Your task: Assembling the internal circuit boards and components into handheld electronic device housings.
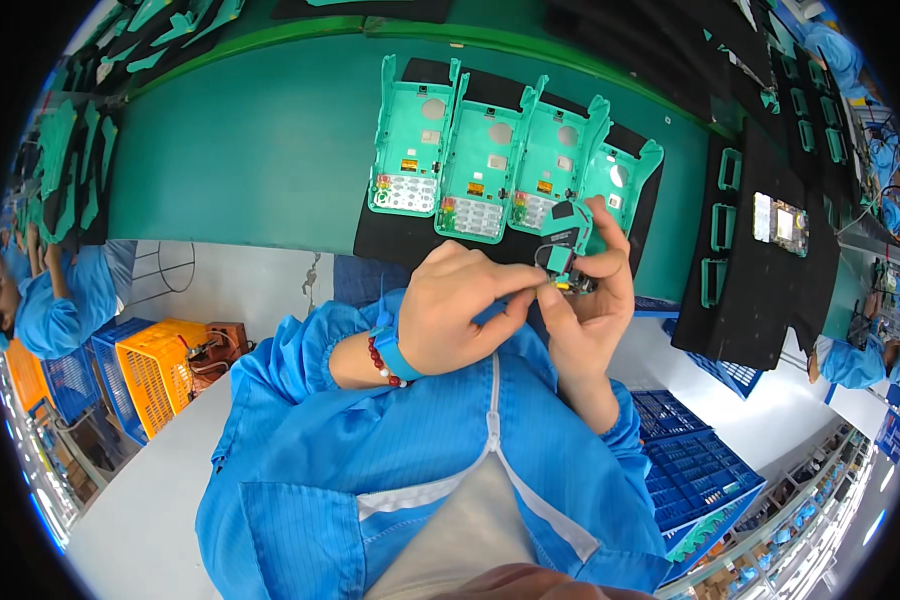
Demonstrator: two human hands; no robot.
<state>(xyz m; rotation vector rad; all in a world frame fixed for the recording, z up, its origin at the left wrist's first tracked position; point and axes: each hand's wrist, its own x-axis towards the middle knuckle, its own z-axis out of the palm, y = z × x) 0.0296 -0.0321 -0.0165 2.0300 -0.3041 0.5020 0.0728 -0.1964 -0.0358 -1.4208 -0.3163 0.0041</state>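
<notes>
Above the near edge of the bench, my right hand (592,315) is closed around a small green plastic part (562,245) with black patches and a thin dark wire. Small yellow and dark pieces show at its lower end. Thumb and forefinger of my left hand (460,308) pinch at that same end; what lies between their tips is too small to make out. Just beyond, several green device housings stand in a row, among them a left one (416,120), a middle one (478,160) and a right one (618,175). Each of the fuller-seen ones carries a light keypad.
Beneath the housings lies a black mat (390,238) on the green bench (240,150). To the right, green frames (722,228) and a circuit board (780,224) rest on black sheeting. Blue crates (700,465) and a yellow crate (160,365) stand lower down. Co-workers (65,310) sit at both sides.
</notes>
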